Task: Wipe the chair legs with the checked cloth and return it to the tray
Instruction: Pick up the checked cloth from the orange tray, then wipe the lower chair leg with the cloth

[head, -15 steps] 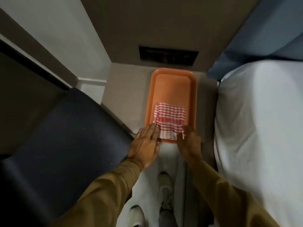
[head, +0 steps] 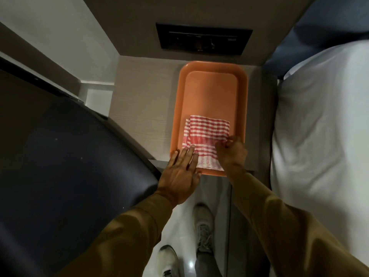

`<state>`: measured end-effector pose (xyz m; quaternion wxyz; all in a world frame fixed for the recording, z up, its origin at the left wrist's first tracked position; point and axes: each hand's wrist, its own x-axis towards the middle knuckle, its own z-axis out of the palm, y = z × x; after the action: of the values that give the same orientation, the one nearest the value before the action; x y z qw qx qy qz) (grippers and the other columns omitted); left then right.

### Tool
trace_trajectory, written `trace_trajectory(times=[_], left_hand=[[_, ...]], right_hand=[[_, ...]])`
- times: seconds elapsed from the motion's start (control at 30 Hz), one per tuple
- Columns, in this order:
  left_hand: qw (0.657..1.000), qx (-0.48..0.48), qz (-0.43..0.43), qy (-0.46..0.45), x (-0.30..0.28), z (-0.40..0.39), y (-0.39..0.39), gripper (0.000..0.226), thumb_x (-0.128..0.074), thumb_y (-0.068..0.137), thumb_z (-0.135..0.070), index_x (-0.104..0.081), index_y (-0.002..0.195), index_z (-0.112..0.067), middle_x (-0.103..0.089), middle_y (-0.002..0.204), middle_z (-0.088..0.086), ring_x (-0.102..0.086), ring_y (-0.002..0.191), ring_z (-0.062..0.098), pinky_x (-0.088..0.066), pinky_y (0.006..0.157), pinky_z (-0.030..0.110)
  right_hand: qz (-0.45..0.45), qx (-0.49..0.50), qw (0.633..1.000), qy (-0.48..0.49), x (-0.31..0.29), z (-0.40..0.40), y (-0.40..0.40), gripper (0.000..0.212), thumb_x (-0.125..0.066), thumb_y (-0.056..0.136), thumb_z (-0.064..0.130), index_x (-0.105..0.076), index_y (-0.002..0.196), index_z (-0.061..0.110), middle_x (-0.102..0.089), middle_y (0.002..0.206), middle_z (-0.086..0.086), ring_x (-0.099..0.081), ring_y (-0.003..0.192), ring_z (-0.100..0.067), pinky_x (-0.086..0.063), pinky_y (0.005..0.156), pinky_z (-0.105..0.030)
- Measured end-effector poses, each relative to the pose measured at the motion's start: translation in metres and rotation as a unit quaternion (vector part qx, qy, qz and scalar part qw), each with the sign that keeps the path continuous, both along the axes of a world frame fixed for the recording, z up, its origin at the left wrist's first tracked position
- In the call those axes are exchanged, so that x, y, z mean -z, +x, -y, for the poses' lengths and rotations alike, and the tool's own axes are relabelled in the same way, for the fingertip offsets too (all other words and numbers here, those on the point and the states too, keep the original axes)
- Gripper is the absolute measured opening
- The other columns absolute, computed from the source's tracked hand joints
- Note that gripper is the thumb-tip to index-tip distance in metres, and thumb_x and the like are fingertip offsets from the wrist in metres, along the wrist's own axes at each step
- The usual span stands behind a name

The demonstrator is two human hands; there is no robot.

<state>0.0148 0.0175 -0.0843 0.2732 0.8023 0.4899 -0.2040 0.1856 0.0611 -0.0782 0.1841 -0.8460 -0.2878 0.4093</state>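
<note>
the checked cloth (head: 207, 134) lies at the tray's (head: 211, 92) six o'clock end. left hand (head: 179, 174) flat, fingers spread, on its seven o'clock corner; right hand (head: 231, 150) pinches its three o'clock edge.

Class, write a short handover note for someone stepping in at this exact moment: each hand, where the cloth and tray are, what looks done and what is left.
Left hand: open and flat, fingertips resting on the near left part of the checked cloth.
Right hand: grip pinched on the cloth's right edge.
The cloth lies folded at the near end of the orange tray, which sits on a light side table between the dark chair and the bed.
Done: cloth is in the tray. Whether the chair legs were wiped cannot be told; they are out of view.
Left: if already wiped, let go of the cloth; otherwise lift it and wipe the legs.
</note>
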Motion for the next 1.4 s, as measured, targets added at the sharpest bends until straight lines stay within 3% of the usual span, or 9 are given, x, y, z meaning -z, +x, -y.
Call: trace_trajectory(times=[0.3, 0.47, 0.63, 0.77, 0.9, 1.03, 1.17, 1.3, 1.4], left_hand=[[0.998, -0.009, 0.014, 0.06, -0.022, 0.001, -0.016, 0.074, -0.016, 0.116, -0.054, 0.02, 0.172, -0.022, 0.017, 0.184, 0.002, 0.014, 0.172, 0.02, 0.02, 0.134, 0.036], [0.995, -0.051, 0.049, 0.07, -0.069, 0.008, -0.042, 0.074, -0.024, 0.116, -0.045, 0.018, 0.173, -0.021, 0.013, 0.185, 0.001, 0.007, 0.173, 0.019, 0.003, 0.143, 0.044], [0.991, -0.061, 0.055, 0.101, -0.118, 0.033, -0.099, 0.071, -0.025, 0.117, -0.039, 0.011, 0.175, -0.019, 0.008, 0.186, 0.0, 0.002, 0.173, 0.016, 0.006, 0.141, 0.03], [0.995, -0.007, 0.028, 0.093, -0.131, 0.066, -0.161, 0.07, -0.024, 0.118, -0.039, 0.011, 0.175, -0.019, 0.011, 0.185, 0.0, 0.003, 0.173, 0.015, 0.013, 0.136, 0.024], [0.996, 0.037, 0.007, 0.083, -0.13, 0.097, -0.217, 0.069, -0.026, 0.118, -0.038, 0.005, 0.175, -0.017, 0.006, 0.186, 0.002, -0.001, 0.174, 0.018, 0.011, 0.137, 0.027], [0.991, 0.099, -0.007, 0.09, -0.125, 0.117, -0.25, 0.078, -0.002, 0.105, -0.05, -0.001, 0.176, -0.016, 0.0, 0.186, 0.004, -0.008, 0.173, 0.02, 0.001, 0.14, 0.033], [0.977, 0.167, 0.003, 0.136, -0.106, 0.138, -0.266, 0.075, -0.012, 0.109, -0.046, -0.007, 0.176, -0.014, -0.003, 0.186, 0.006, -0.011, 0.173, 0.023, -0.007, 0.141, 0.039], [0.962, 0.225, 0.025, 0.154, -0.078, 0.169, -0.278, 0.069, -0.025, 0.115, -0.04, -0.012, 0.175, -0.009, -0.007, 0.185, 0.01, -0.012, 0.172, 0.027, -0.011, 0.141, 0.045], [0.96, 0.227, 0.034, 0.162, -0.063, 0.185, -0.284, 0.07, -0.032, 0.115, -0.037, -0.013, 0.175, -0.006, -0.005, 0.185, 0.013, -0.008, 0.173, 0.028, -0.01, 0.142, 0.048]], right_hand=[[-0.116, 0.076, 0.99, 0.022, -0.014, -0.003, 0.001, 0.042, -0.067, 0.1, 0.035, -0.061, 0.135, 0.013, -0.068, 0.129, -0.006, -0.068, 0.12, -0.033, -0.054, 0.108, -0.046], [-0.193, 0.054, 0.971, 0.129, -0.062, 0.028, -0.005, 0.014, -0.068, 0.099, 0.028, -0.062, 0.113, 0.025, -0.074, 0.089, 0.018, -0.076, 0.08, -0.005, -0.057, 0.058, -0.008], [-0.22, 0.056, 0.95, 0.216, -0.12, 0.1, -0.024, 0.051, -0.059, 0.105, 0.019, -0.042, 0.153, 0.019, -0.064, 0.143, -0.003, -0.069, 0.119, -0.008, -0.06, 0.095, -0.026], [-0.209, 0.072, 0.954, 0.204, -0.135, 0.181, -0.058, 0.047, -0.058, 0.106, 0.014, -0.048, 0.151, 0.02, -0.066, 0.142, -0.005, -0.065, 0.13, -0.024, -0.055, 0.106, -0.043], [-0.192, 0.119, 0.958, 0.177, -0.127, 0.267, -0.119, 0.036, -0.056, 0.106, 0.01, -0.059, 0.141, 0.013, -0.071, 0.131, -0.004, -0.068, 0.125, -0.025, -0.061, 0.093, -0.023], [-0.162, 0.191, 0.957, 0.149, -0.101, 0.34, -0.197, 0.035, -0.054, 0.106, 0.007, -0.059, 0.141, 0.007, -0.069, 0.132, -0.013, -0.067, 0.122, -0.03, -0.055, 0.106, -0.054], [-0.164, 0.243, 0.947, 0.127, -0.072, 0.395, -0.27, 0.03, -0.052, 0.107, 0.01, -0.063, 0.134, 0.013, -0.072, 0.119, -0.006, -0.071, 0.109, -0.024, -0.062, 0.095, -0.041], [-0.129, 0.265, 0.951, 0.095, -0.041, 0.44, -0.334, 0.029, -0.056, 0.106, 0.012, -0.065, 0.133, 0.017, -0.07, 0.109, 0.006, -0.068, 0.09, -0.002, -0.054, 0.075, -0.001], [-0.118, 0.292, 0.946, 0.074, -0.022, 0.459, -0.369, 0.029, -0.057, 0.104, 0.004, -0.067, 0.125, 0.022, -0.07, 0.098, 0.005, -0.064, 0.081, 0.003, -0.058, 0.073, -0.015]])
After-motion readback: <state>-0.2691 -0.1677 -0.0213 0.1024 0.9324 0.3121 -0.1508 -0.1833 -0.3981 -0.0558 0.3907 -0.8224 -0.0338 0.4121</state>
